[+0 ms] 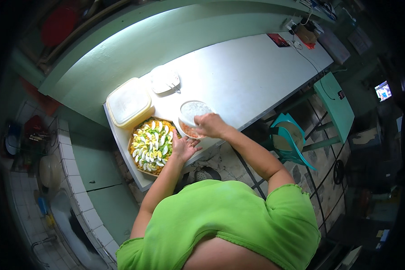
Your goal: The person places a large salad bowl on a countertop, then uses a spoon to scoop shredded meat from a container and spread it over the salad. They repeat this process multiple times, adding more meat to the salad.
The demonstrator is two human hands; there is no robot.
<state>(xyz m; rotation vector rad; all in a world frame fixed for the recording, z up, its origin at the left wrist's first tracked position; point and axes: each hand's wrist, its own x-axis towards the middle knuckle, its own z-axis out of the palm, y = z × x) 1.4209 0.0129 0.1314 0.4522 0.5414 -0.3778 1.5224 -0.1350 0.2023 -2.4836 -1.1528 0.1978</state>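
Observation:
My right hand (209, 125) is closed on the near right edge of a round translucent lid (195, 108). The lid is tilted over a round tub (190, 131) with reddish-orange bits inside. Fingers spread and palm partly up, my left hand (183, 147) is beside the tub, nothing visible in it. It lies by the right edge of a many-sided tray (131, 151) filled with orange food. Sliced boiled eggs (149, 140) and chopped greens cover that food.
Behind the tray, a large lidded yellowish container (129, 102) stands near the wall. A white plate (164, 79) with a utensil (173, 87) lies beside it. The white table (238, 72) has its near edge before me. At right are a teal chair (289, 138) and a green bench (333, 108).

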